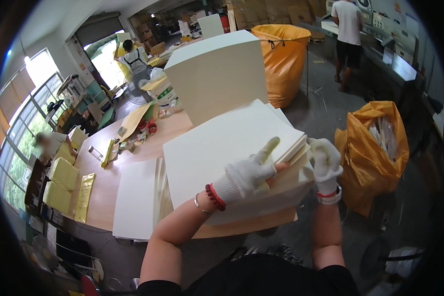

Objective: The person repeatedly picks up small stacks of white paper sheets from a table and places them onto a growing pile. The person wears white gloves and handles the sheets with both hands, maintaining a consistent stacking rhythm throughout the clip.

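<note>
A thick stack of large white paper sheets (207, 138) lies in front of me, its right corner fanned into several layers. My left hand (249, 173), in a white glove with bare fingertips showing, is closed at the stack's near right edge. Its thumb rests over the top sheets, and the fingers reach in below the upper layers. At the fanned corner, my right hand (325, 160), also gloved, curls its fingers against the sheet edges. Part of its grip is hidden. A taller white stack (222, 74) stands just behind.
The wooden table (177, 129) also bears another white stack (135, 197), tape rolls (148, 129) and a yellow packet (85, 197). Orange bags stand behind (283, 64) and to the right (370, 167). A person (349, 34) stands at a machine; others are at the left.
</note>
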`<action>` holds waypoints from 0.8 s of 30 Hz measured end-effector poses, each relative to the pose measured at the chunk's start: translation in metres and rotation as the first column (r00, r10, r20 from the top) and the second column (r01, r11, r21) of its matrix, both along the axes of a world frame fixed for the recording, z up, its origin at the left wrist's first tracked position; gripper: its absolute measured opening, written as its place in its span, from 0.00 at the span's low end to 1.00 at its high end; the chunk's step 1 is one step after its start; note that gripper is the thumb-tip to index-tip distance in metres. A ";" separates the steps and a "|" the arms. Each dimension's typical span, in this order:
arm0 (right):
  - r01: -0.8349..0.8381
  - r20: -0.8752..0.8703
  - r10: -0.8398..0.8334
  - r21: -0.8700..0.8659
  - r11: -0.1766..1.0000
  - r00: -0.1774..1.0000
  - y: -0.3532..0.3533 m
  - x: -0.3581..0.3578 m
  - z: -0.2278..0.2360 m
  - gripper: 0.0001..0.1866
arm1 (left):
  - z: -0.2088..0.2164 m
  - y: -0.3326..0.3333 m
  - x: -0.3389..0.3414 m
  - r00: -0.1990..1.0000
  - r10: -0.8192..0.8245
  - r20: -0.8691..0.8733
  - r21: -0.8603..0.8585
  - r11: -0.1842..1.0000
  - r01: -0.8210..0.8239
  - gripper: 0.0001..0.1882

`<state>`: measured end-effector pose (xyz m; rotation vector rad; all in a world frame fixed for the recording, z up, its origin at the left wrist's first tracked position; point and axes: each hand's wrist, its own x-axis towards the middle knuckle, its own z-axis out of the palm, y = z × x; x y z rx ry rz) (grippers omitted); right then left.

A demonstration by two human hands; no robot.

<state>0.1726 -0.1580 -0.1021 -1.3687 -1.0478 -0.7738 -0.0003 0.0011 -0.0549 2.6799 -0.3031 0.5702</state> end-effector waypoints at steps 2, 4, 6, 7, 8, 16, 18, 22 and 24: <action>-0.225 -0.272 0.194 -0.090 0.970 0.943 -0.015 0.017 0.003 0.22 | -0.001 -0.002 -0.007 0.997 0.049 -0.065 0.039 0.998 -0.047 0.34; -0.670 -0.699 0.411 -0.132 0.731 0.586 -0.029 0.036 0.011 0.30 | -0.006 -0.004 -0.007 0.990 0.068 0.122 0.020 0.997 -0.071 0.39; -0.800 -0.952 0.260 0.029 0.599 0.160 -0.014 0.054 0.012 0.30 | -0.015 -0.006 -0.002 0.966 0.054 0.254 0.056 0.996 -0.070 0.47; -0.813 -0.949 0.261 0.011 0.582 0.174 -0.009 0.069 0.002 0.28 | -0.014 -0.009 0.000 0.977 0.076 0.201 0.089 0.991 -0.095 0.49; -0.828 -0.948 0.262 -0.002 0.561 0.180 -0.001 0.079 -0.004 0.27 | -0.012 -0.013 0.001 0.985 0.103 0.139 0.123 0.985 -0.121 0.51; -0.892 -0.914 0.272 -0.170 0.419 0.302 0.041 0.081 -0.002 0.19 | 0.001 -0.010 -0.008 0.947 0.146 -0.288 -0.091 0.980 -0.178 0.48; -0.821 -0.817 0.342 -0.254 0.511 0.465 0.041 0.077 -0.011 0.19 | 0.002 0.002 -0.019 0.972 0.084 -0.220 -0.080 0.991 -0.104 0.43; -0.764 -0.711 0.480 -0.123 0.634 0.513 0.027 0.063 -0.021 0.22 | 0.016 0.038 -0.071 0.791 0.502 -0.350 0.046 0.853 -0.520 0.41; -0.781 -0.691 0.560 -0.009 0.625 0.456 0.024 0.062 -0.032 0.22 | 0.000 0.066 -0.102 0.528 0.849 -0.019 0.009 0.528 -0.849 0.35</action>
